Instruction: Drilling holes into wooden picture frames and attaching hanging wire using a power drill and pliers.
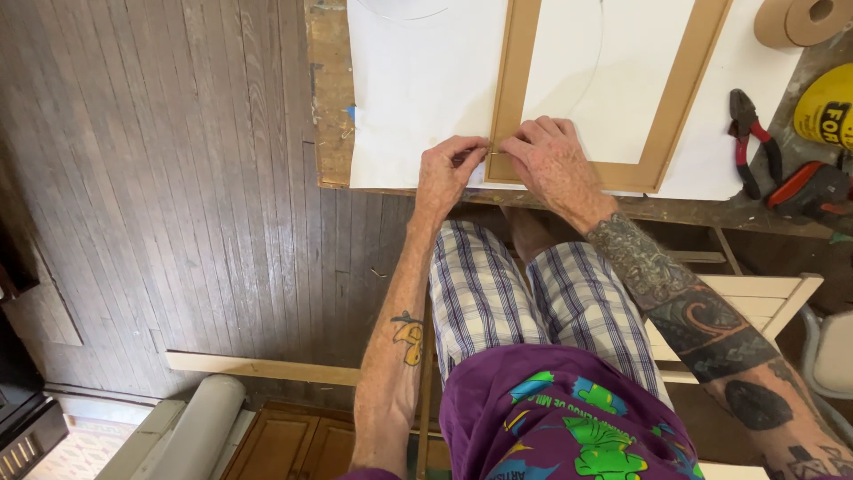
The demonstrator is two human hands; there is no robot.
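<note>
Top centre of the frame, your left hand (449, 169) and right hand (553, 160) pinched the brown cardboard frame (503, 98) at its lower left corner on the white sheet (418, 89). A tape roll (800, 20) sat upper right, above a round yellow package (826, 107).

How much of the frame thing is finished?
The brown frame already lies flat on the white sheet. Both hands, left hand and right hand, pinch at its lower left corner. The pliers and tape roll lie untouched.

The scene is evenly lit by soft daylight; the white sheet (418, 98) is nearly overexposed. Edges are slightly bowed; focus is sharp throughout.
</note>
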